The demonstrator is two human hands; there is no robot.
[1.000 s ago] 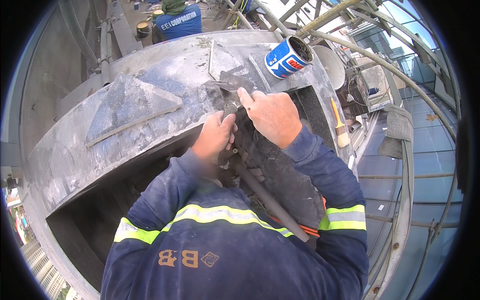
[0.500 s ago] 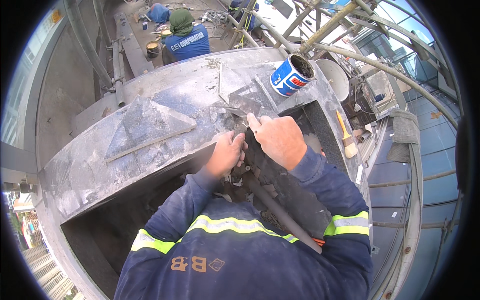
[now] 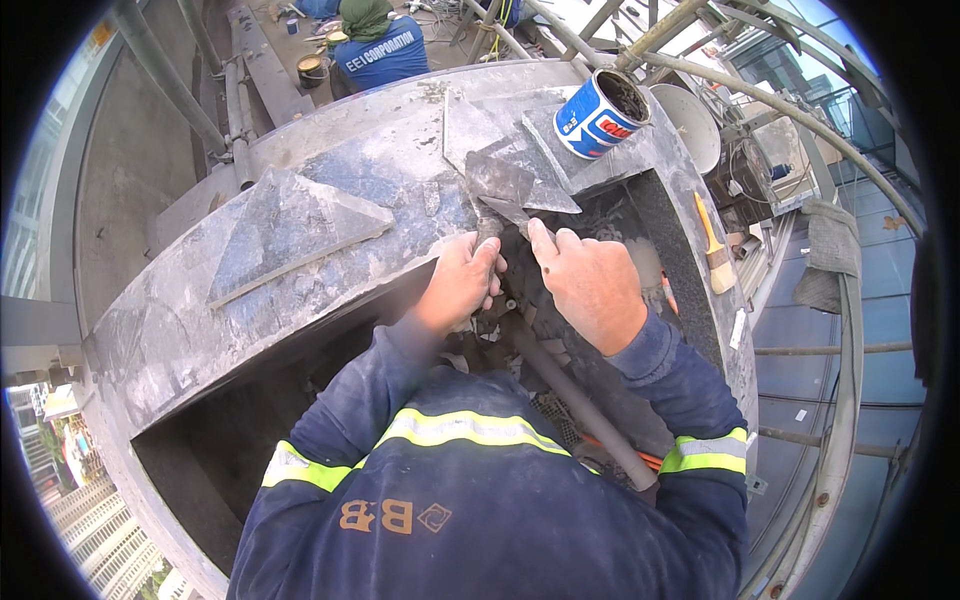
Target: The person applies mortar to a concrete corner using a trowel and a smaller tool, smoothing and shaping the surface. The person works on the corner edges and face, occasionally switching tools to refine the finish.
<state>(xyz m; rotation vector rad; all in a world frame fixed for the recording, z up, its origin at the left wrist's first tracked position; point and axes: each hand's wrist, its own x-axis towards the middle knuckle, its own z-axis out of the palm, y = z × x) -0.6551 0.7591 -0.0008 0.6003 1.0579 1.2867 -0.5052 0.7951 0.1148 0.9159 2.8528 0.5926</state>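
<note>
My right hand [image 3: 592,285] is closed around the handle of a putty knife [image 3: 507,209], whose dark blade points up and to the left. Close beside it, my left hand [image 3: 464,282] grips a narrow grey piece [image 3: 489,224] that looks like a mortar-smeared tool handle; its lower part is hidden in my fingers. The knife blade crosses the top of that piece. Just beyond lies a dark, square flat shape [image 3: 498,177]; whether it joins the held piece I cannot tell. Both hands are over the near edge of the curved stone ledge [image 3: 180,300].
A blue-and-white can [image 3: 597,125] of dark paste stands tilted on the ledge. Stone slabs [image 3: 300,235] lie at left; a paintbrush [image 3: 715,245] rests at right. Below my hands, a cavity holds rubble and a grey pipe [image 3: 580,400]. Scaffold tubes [image 3: 790,125] and a person [image 3: 382,50] are beyond.
My view has tilted, so the scene sits higher in it. My right hand has shifted slightly right, away from my left, and more of the knife blade shows. Both grips stay closed.
</note>
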